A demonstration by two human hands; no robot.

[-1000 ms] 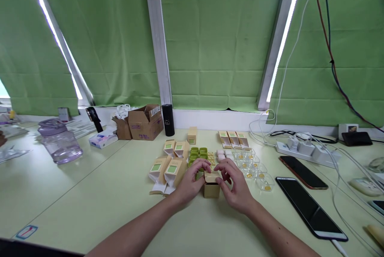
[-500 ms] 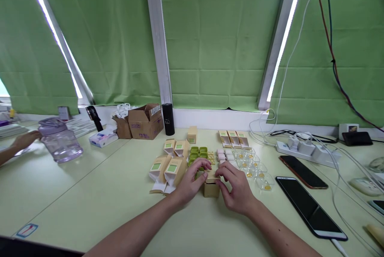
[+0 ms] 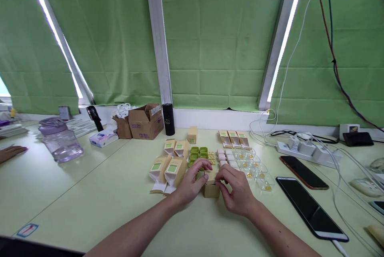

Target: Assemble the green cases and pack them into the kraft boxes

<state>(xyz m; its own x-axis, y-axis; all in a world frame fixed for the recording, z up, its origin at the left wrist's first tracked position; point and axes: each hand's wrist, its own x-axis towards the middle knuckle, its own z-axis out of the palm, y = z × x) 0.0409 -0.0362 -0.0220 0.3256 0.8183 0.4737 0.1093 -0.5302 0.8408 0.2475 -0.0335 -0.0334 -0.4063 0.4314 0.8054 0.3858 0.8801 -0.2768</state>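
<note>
Looking down: a pale green table (image 3: 90,193) under green window blinds, both bare forearms reaching in from the bottom edge.
Small kraft box: a little brown cardboard box (image 3: 211,187) stands on the table at centre, between the two hands, just in front of rows of small parts.
Left hand: the left hand (image 3: 192,179) curls against the box's left side, fingers bent over its top edge, holding it.
Right hand: the right hand (image 3: 237,187) pinches the box's top from the right with thumb and fingertips, closed narrowly on the flap.
Change: a second ago the right fingers were spread looser above the box; now they sit lower and tighter on the top, and the flap looks pressed nearly flat. I judge the lid is being closed and is close to shut.
Other change: half a second ago another person's hand touched the purple jug (image 3: 59,140); now that hand (image 3: 10,153) lies on the table at far left, apart from the jug.
Around the box: folded cartons with green labels (image 3: 168,169) to the left, green cups (image 3: 198,152) behind, clear lids with gold dots (image 3: 255,169) to the right.
Far right: two phones (image 3: 310,207) and a power strip (image 3: 306,149) with cables.
</note>
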